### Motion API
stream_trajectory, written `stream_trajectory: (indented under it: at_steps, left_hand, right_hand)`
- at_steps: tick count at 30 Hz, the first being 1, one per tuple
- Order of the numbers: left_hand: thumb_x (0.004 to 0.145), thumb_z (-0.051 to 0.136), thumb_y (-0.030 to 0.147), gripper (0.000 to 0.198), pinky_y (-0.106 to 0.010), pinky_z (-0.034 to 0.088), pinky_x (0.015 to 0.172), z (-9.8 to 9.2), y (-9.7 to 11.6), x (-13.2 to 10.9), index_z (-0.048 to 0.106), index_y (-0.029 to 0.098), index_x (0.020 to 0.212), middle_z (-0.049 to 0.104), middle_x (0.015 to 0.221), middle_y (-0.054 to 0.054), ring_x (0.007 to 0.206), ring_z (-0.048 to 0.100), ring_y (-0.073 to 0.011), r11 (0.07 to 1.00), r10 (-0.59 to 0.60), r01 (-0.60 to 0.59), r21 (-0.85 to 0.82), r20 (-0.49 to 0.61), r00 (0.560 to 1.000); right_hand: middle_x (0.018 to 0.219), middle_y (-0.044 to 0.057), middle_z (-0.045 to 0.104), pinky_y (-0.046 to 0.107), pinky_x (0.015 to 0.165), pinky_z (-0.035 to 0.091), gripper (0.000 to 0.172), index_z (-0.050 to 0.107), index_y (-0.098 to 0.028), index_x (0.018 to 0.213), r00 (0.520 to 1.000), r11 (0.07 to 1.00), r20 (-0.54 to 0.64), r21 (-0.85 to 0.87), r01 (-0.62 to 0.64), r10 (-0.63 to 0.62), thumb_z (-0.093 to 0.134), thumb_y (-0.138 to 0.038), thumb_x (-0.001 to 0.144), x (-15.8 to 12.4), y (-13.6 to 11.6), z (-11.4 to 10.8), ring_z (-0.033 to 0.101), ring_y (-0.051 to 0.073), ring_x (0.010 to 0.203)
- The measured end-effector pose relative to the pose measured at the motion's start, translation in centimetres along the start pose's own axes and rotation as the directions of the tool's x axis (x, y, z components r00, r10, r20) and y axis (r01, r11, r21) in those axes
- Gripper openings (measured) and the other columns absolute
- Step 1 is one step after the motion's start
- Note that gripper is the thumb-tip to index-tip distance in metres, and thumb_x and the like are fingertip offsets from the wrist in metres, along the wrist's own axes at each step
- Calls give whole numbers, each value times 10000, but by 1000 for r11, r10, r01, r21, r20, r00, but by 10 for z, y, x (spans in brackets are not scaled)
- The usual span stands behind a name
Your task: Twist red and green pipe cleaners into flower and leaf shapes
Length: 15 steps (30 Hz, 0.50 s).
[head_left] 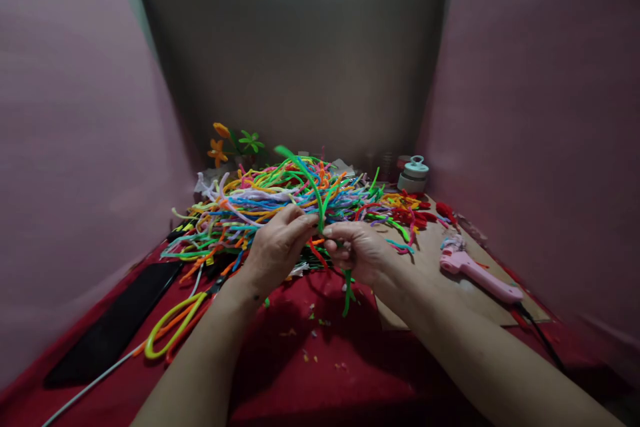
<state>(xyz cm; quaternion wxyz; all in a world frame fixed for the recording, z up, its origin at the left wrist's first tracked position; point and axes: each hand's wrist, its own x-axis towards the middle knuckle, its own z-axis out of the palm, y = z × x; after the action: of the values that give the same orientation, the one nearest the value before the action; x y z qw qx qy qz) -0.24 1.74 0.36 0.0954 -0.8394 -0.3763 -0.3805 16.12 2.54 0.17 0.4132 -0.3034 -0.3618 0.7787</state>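
Green pipe cleaners point(316, 180) stand up between my two hands, with their upper tips bending to the left and lower ends hanging below my right hand. My left hand point(280, 240) pinches them from the left, thumb and finger pressed together. From the right, my right hand point(357, 250) closes its fingers round the lower stems, close beside the left fingertips. Just behind both hands lies a large heap of many-coloured pipe cleaners point(260, 199). My fingers hide the part of the stems where they meet.
Yellow-handled scissors point(175, 330) and a black flat slab point(115, 327) lie at the left on the red cloth point(300, 387). At the right, a pink glue gun point(480, 273) rests on a tan board point(425, 280). Pipe-cleaner flowers point(217, 150) and a pale lidded jar point(414, 175) stand behind.
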Motion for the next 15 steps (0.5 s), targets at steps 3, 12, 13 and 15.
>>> stream_trajectory:
  at_steps: [3, 12, 13, 15]
  left_hand:
    - [839, 494, 209, 156, -338, 435, 827, -11, 3, 4, 624, 186, 924, 556, 999, -85, 986, 479, -197, 988, 116, -116, 107, 4, 993]
    - [863, 443, 190, 136, -460, 216, 1076, -28, 10, 5, 578, 193, 861, 630, 989, -34, 1229, 369, -202, 959, 263, -278, 53, 201, 944]
    - [868, 427, 183, 147, -466, 193, 1082, -29, 11, 5, 573, 198, 856, 632, 938, -24, 1184, 416, -186, 959, 263, -279, 53, 205, 943]
    - [872, 399, 164, 168, -466, 172, 1088, -31, 13, 4, 560, 198, 839, 622, 892, -16, 1076, 491, -155, 961, 258, -272, 44, 202, 945]
  right_hand:
    - [409, -50, 468, 165, 351, 95, 90, 490, -126, 563, 997, 999, 82, -40, -5, 9, 576, -148, 549, -1, 0, -1, 246, 6, 313]
    - [500, 1, 565, 163, 352, 156, 100, 537, -114, 617, 958, 985, 246, -127, -117, 146, 619, -149, 573, 2, 3, -9, 359, 27, 340]
    - [508, 6, 570, 161, 352, 157, 106, 532, -113, 608, 953, 984, 256, -118, -136, 163, 622, -151, 567, 2, 3, -9, 366, 27, 345]
    - [506, 2, 563, 153, 358, 159, 113, 524, -111, 595, 940, 981, 282, -77, -180, 195, 620, -144, 547, 2, 3, -8, 361, 20, 352]
